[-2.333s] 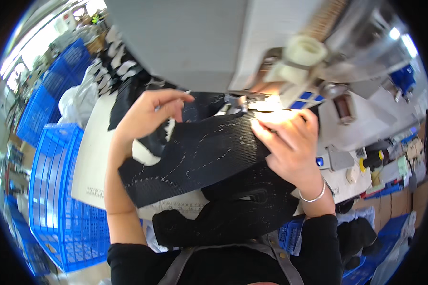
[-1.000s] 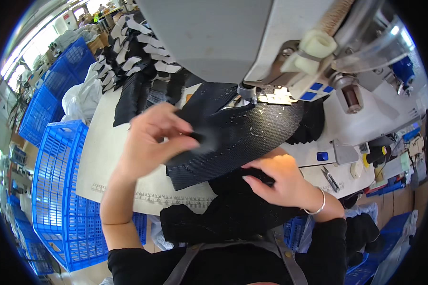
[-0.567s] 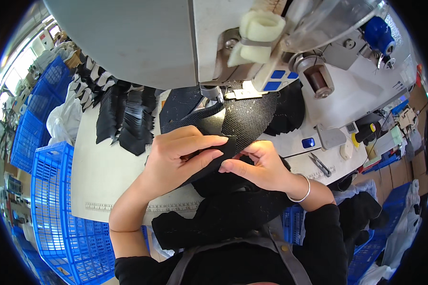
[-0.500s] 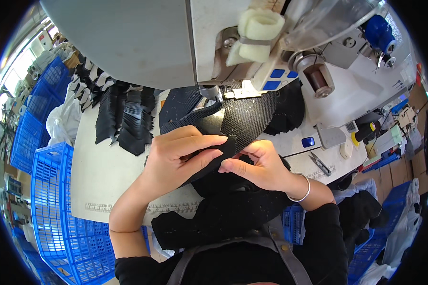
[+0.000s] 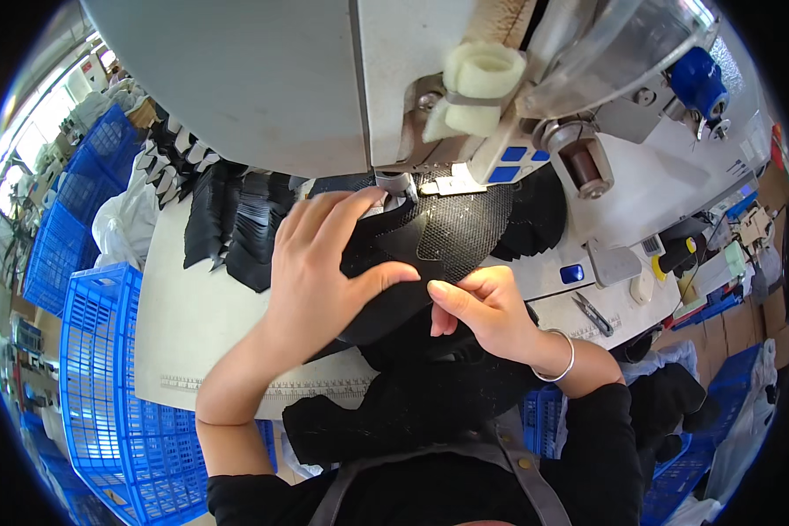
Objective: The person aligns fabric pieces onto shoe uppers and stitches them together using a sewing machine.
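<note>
Under the head of a sewing machine (image 5: 237, 83) lies a black mesh fabric piece (image 5: 469, 228), with a smooth black piece (image 5: 396, 244) beside it. My left hand (image 5: 311, 259) is open over the smooth piece's left side, fingers spread and fingertips close to the presser foot (image 5: 399, 186). Its thumb stretches right across the black material. At the mesh's near edge my right hand (image 5: 491, 311), with a silver bangle at the wrist, is closed, thumb against curled fingers. What it pinches, if anything, is too small to make out. Dark fabric (image 5: 394, 403) hangs over the table's near edge toward my lap.
Stacks of black cut pieces (image 5: 259, 228) lie left on the white table (image 5: 193, 324). Thread snips (image 5: 593, 314) rest at right, near a brown thread spool (image 5: 583, 162). Blue crates (image 5: 105, 351) stand at left. A ruler strip (image 5: 324, 387) runs along the near edge.
My left hand has let go of the small black flap, spread its fingers and reached up toward the presser foot. The right hand stays near the mesh edge, its thumb slightly shifted.
</note>
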A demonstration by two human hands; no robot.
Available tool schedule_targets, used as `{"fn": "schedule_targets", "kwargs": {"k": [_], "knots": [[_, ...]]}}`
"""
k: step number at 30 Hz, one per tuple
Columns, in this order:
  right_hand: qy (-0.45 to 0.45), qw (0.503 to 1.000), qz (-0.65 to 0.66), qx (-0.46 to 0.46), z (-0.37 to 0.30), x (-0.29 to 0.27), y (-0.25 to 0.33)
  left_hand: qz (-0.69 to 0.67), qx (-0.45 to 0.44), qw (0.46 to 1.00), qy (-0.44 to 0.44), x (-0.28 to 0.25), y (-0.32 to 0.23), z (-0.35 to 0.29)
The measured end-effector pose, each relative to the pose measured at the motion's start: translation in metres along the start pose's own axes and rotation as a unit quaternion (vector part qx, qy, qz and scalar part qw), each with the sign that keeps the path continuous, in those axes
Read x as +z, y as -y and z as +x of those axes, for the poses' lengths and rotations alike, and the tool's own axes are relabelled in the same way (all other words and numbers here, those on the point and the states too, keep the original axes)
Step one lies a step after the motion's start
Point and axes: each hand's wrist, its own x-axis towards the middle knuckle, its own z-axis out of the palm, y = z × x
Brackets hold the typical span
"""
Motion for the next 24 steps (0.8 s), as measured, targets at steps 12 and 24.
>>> {"fn": "schedule_targets", "kwargs": {"k": [12, 24], "knots": [[0.031, 0.998, 0.055, 0.001, 0.002, 0.000, 0.006, -0.251, -0.239, 0.869, 0.353, -0.005, 0.029, 0.050], [0.015, 0.994, 0.111, 0.020, 0.002, 0.021, 0.010, -0.410, -0.350, 0.747, 0.390, 0.002, 0.036, 0.061]]}}
